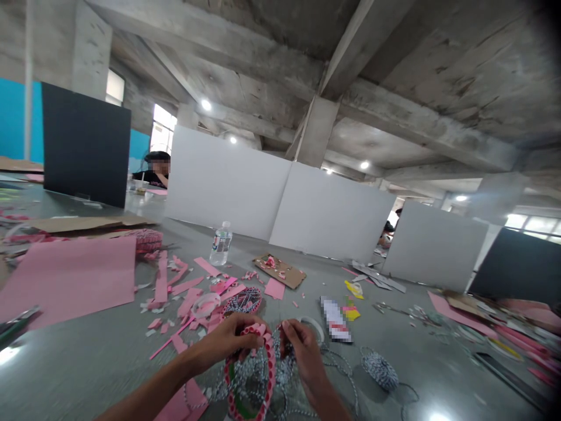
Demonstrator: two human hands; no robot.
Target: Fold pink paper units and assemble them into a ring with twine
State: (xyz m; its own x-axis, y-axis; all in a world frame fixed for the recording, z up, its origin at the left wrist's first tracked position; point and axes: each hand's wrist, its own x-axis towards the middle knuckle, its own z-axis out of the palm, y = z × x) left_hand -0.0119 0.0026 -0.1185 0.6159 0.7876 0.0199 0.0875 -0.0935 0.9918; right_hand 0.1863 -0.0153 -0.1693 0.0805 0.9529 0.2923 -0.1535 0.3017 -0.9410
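A pink scalloped ring [270, 374] with green inside stands upright near the table's front edge, its upper rim gripped by my left hand [245, 338]. Just right of the ring, my right hand [302, 351] is closed, thumb and forefinger pinched together; what they pinch is too small to name. Loose black-and-white cord [284, 374] lies tangled under and behind both hands. A ball of the same cord [380, 369] rests to the right. Behind my left hand lies a pink-edged piece with cord across it [245, 300].
Pink scraps, a roll of tape [207, 304] and a large pink sheet [87, 275] cover the left side. A water bottle [221, 243] stands behind. Cardboard [291, 275], scissors [407, 313] and a phone [511, 377] lie further right. White panels [228, 181] border the table; a person sits beyond.
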